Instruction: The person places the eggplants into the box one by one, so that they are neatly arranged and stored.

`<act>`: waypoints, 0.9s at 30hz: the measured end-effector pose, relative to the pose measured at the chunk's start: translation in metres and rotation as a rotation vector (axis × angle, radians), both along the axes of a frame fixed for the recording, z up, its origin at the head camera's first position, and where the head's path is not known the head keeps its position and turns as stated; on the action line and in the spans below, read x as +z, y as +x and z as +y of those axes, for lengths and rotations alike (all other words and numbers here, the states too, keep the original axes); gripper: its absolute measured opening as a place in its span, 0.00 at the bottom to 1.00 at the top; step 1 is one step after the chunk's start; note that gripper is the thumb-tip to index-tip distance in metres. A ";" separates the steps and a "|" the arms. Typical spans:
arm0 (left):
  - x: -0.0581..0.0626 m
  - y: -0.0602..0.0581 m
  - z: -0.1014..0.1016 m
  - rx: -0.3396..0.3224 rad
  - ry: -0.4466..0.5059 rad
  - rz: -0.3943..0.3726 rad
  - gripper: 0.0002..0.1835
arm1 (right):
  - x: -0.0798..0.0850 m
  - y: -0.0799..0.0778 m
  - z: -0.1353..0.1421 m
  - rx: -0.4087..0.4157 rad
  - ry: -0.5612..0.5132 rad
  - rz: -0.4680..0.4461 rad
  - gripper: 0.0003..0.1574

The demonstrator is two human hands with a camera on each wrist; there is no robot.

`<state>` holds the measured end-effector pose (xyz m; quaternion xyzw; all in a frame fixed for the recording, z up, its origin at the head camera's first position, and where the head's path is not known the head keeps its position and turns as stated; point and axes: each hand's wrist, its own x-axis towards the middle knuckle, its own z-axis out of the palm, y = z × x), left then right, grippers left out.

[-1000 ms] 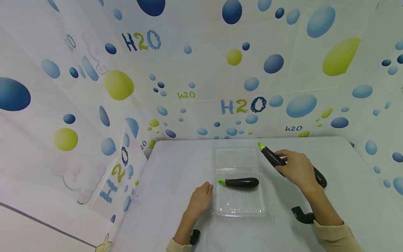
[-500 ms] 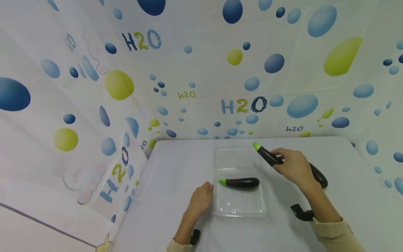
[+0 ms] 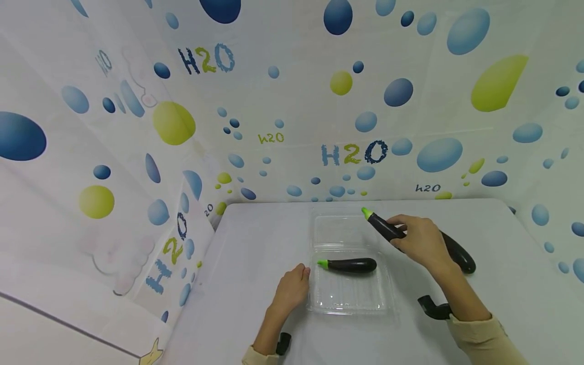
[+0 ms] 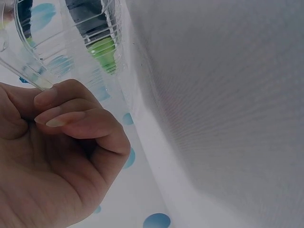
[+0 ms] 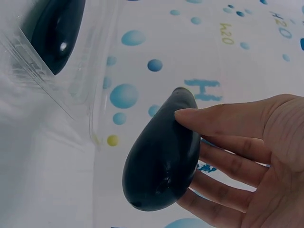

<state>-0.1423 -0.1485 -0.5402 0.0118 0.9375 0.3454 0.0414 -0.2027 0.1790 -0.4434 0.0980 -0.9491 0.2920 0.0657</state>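
Between thumb and fingers of right hand [image 3: 422, 242], gripped eggplant [image 5: 159, 156], left hand [image 3: 292, 286] pinching clear box [image 3: 351, 305]

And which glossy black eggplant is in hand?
The green-tipped eggplant gripped by the right hand; the second eggplant lies in the clear plastic container; the third eggplant is partly hidden by that hand.

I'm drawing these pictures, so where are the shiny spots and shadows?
Head view: tiny glints on the clear box, soft shadow on the table right of it; left wrist view: pale streaks along the box's ridges; right wrist view: a bright spot on the boxed eggplant.
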 end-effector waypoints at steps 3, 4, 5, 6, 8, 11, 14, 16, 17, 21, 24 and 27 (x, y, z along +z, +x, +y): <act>0.000 0.000 0.000 -0.002 -0.001 0.002 0.16 | -0.001 -0.001 -0.001 0.003 0.000 -0.012 0.28; 0.000 0.000 0.000 -0.003 -0.001 0.003 0.16 | -0.001 -0.001 -0.002 0.004 -0.001 -0.015 0.28; 0.000 0.000 0.000 -0.003 -0.001 0.003 0.16 | -0.001 -0.001 -0.002 0.005 -0.001 -0.019 0.28; 0.000 0.000 0.000 -0.004 -0.001 0.004 0.16 | 0.000 -0.001 -0.003 0.006 -0.002 -0.021 0.29; 0.000 0.000 0.000 -0.005 0.000 0.003 0.16 | 0.000 -0.001 -0.003 0.004 0.001 -0.023 0.29; 0.000 0.000 0.000 -0.006 -0.001 0.003 0.16 | 0.002 -0.001 -0.005 0.003 0.003 -0.032 0.29; 0.000 -0.001 0.000 -0.006 -0.001 0.004 0.16 | 0.002 -0.002 -0.007 -0.001 0.006 -0.042 0.29; 0.000 -0.001 0.000 -0.006 -0.004 0.005 0.16 | 0.003 -0.002 -0.009 0.002 0.007 -0.047 0.29; 0.000 -0.001 0.000 -0.006 -0.006 0.006 0.16 | 0.003 -0.002 -0.009 0.004 0.008 -0.047 0.29; -0.001 -0.001 0.001 -0.005 -0.018 0.010 0.16 | 0.001 -0.002 -0.011 0.017 0.011 -0.046 0.29; -0.001 -0.002 0.001 -0.007 -0.022 0.012 0.16 | 0.001 -0.003 -0.012 0.022 0.016 -0.043 0.29; -0.001 -0.001 0.000 -0.009 -0.021 0.011 0.16 | 0.002 -0.005 -0.014 0.027 0.023 -0.038 0.28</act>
